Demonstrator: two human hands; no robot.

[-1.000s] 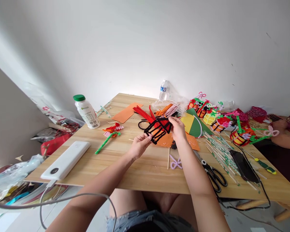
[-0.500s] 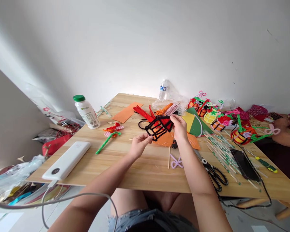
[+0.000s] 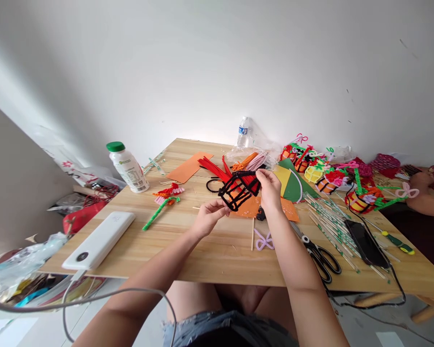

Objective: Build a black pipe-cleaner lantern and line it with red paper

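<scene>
Between my hands hangs a basket-shaped frame of black pipe cleaners (image 3: 237, 192), tilted above the table. My left hand (image 3: 210, 215) pinches its lower left edge between thumb and fingers. At the upper right rim, my right hand (image 3: 269, 187) grips the same frame. Behind it lie red pipe cleaners (image 3: 212, 166) and orange ones (image 3: 246, 162). Beneath it is an orange sheet (image 3: 249, 208). A lilac pipe-cleaner bow (image 3: 264, 241) rests by a thin stick near my right forearm.
A white bottle (image 3: 128, 168) and a power bank (image 3: 99, 240) stand at left. Scissors (image 3: 320, 258), wrapped sticks (image 3: 331, 229), a phone (image 3: 366, 243) and a screwdriver (image 3: 398, 242) lie at right. Finished pipe-cleaner baskets (image 3: 361, 200) line the back right, near another person's arm (image 3: 427, 200).
The black frame has turned slightly in my hands, and its lower left part opens out a little more. Both hands have hardly moved.
</scene>
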